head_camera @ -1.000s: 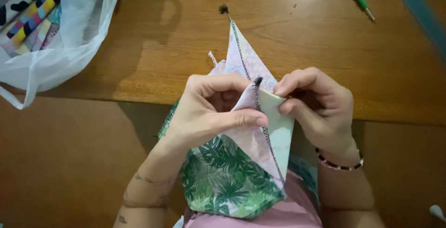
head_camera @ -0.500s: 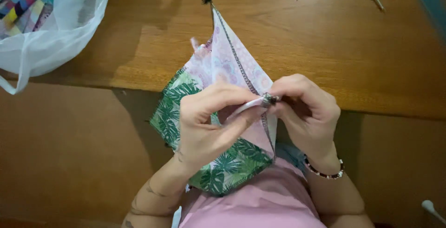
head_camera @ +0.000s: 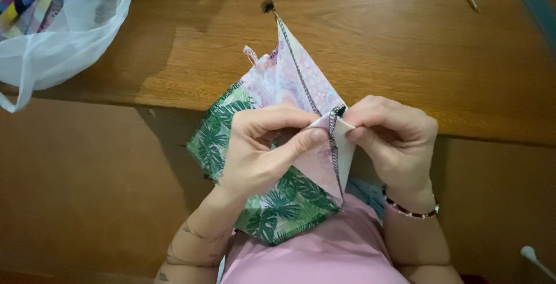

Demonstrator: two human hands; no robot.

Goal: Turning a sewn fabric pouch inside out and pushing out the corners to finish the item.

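Wooden table (head_camera: pixel 174 58) | left hand (head_camera: pixel 260 151), right hand (head_camera: pixel 394 139) pinch fabric piece (head_camera: pixel 289 87)

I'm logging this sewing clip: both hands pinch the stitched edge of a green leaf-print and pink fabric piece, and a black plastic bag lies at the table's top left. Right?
Not quite. The plastic bag is translucent white, not black, as the head view shows. The rest holds: the left hand and the right hand both pinch the stitched edge of the fabric piece, and the bag lies at the top left of the table.

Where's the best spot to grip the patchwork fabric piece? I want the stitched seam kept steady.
Pinch the patchwork fabric piece at its folded corner, on both sides of the dark stitched seam, coming from left and right as the left hand and right hand do; the rest hangs loose.
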